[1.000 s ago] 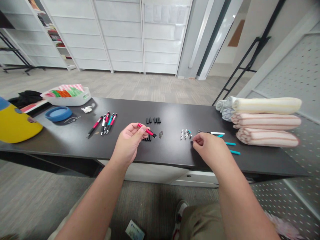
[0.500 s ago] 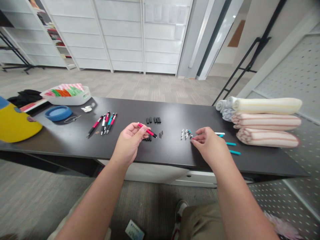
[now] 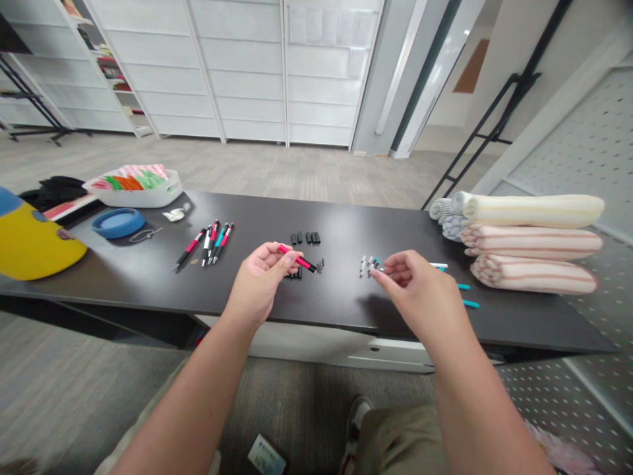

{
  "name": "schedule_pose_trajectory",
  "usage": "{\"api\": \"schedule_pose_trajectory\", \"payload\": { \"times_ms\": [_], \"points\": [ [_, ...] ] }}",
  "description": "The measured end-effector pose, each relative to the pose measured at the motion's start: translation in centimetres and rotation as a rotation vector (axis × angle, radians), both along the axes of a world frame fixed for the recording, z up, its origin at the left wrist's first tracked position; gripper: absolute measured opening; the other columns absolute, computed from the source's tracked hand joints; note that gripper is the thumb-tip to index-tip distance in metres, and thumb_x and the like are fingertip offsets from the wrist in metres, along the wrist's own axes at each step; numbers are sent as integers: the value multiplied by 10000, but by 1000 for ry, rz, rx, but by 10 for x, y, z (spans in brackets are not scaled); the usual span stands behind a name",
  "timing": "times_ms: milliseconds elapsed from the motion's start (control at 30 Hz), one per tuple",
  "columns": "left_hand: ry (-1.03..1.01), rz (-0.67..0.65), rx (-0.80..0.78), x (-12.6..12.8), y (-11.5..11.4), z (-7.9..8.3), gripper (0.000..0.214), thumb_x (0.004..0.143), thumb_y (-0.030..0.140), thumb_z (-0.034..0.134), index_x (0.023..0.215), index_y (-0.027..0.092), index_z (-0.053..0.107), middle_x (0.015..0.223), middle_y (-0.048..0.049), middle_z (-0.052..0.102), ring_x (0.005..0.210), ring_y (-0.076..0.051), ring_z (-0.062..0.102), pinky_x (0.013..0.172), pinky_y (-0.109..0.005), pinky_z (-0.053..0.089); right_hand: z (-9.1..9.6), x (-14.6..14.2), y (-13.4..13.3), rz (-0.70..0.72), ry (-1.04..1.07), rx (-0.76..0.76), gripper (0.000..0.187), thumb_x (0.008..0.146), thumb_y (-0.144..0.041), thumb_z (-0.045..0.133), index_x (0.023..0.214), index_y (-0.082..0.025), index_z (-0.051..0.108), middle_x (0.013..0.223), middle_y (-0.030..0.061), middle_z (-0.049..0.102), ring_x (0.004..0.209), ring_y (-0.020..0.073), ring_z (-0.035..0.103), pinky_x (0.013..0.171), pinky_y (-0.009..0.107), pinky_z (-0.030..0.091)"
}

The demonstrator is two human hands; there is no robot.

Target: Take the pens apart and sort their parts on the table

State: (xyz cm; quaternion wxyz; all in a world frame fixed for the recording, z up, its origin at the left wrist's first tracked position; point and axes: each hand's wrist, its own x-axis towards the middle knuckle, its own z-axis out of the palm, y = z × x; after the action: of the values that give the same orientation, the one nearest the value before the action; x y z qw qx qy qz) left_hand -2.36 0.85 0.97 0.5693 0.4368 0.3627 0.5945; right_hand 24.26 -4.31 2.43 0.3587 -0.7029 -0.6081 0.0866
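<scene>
My left hand [image 3: 262,277] holds a red pen barrel with a black grip [image 3: 299,258] between thumb and fingers, tilted down to the right above the table. My right hand [image 3: 415,280] is pinched on what looks like a small silver pen part [image 3: 380,269], mostly covered by the fingertips. Just left of those fingertips lie several small silver pen parts [image 3: 363,265]. Small dark springs [image 3: 320,265] rest beside the barrel's black end. Black grips [image 3: 309,237] lie in a row behind, and more lie partly hidden by my left hand. Teal barrels [image 3: 471,304] show beyond my right hand.
Several assembled pens [image 3: 217,243] lie to the left on the dark table [image 3: 336,303]. Further left are a blue ring-shaped dish [image 3: 117,223], a white basket [image 3: 171,188] of colourful items and a yellow visor-like object [image 3: 39,244]. Rolled towels [image 3: 534,241] are stacked at the right.
My right hand has moved slightly left and lifted from the table with its fingers pinched. My left hand still holds the red barrel, shifted slightly right.
</scene>
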Motion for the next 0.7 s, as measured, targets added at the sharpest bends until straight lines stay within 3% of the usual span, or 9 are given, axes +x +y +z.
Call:
{"api": "schedule_pose_trajectory", "payload": {
  "times_ms": [133, 233, 300, 400, 500, 600, 700],
  "points": [
    [78, -59, 31, 2, -3, -1, 353, 808, 330, 894, 1019, 153, 672, 955, -97, 794, 822, -177, 746, 804, -296, 581, -2, -39, -5, 327, 288, -75, 464, 881, -447, 775, 1269, -228, 645, 1124, 81, 775, 846, 189, 741, 760, 329, 583],
    [126, -142, 35, 2, -5, -1, 334, 802, 319, 897, 992, 159, 672, 964, -100, 796, 886, -210, 761, 836, -330, 600, -14, -58, -3, 444, 453, -130, 398, 926, -406, 726, 1273, -222, 655, 1052, 64, 784, 856, 179, 742, 790, 319, 585],
    [136, -186, 16, 3, -8, -1, 335, 790, 312, 906, 984, 157, 681, 971, -106, 798, 892, -211, 761, 858, -335, 600, -18, -61, -1, 446, 525, -141, 296, 954, -423, 689, 1150, -202, 698, 910, 42, 775, 797, 173, 725, 752, 302, 572],
    [92, -215, -38, 9, -13, 1, 357, 796, 326, 908, 1025, 146, 702, 1024, -125, 795, 937, -208, 755, 915, -340, 593, -17, -58, 0, 399, 569, -100, 296, 959, -465, 680, 1042, -184, 724, 803, 26, 736, 713, 159, 673, 674, 275, 535],
    [-113, -217, -170, 21, -20, 3, 361, 902, 440, 809, 1071, 139, 706, 1091, -147, 777, 1064, -238, 738, 998, -383, 583, -11, -54, -2, 375, 555, -8, 288, 961, -455, 681, 1042, -183, 734, 805, 27, 724, 704, 156, 647, 654, 267, 516],
    [-362, -264, -376, 32, -25, 5, 407, 1013, 529, 629, 1023, 129, 700, 1050, -166, 766, 1052, -252, 744, 1028, -416, 583, -1, -54, -8, 400, 430, 55, 209, 976, -370, 662, 1068, -207, 754, 838, 25, 726, 723, 156, 648, 680, 274, 517],
    [-454, -287, -496, 37, -29, 5, 400, 1073, 465, 507, 980, 124, 694, 986, -157, 751, 971, -231, 757, 1010, -398, 596, 10, -57, -15, 437, 229, 143, 167, 966, -274, 653, 1076, -241, 774, 837, 10, 706, 736, 153, 639, 720, 285, 515]
  ]
}}
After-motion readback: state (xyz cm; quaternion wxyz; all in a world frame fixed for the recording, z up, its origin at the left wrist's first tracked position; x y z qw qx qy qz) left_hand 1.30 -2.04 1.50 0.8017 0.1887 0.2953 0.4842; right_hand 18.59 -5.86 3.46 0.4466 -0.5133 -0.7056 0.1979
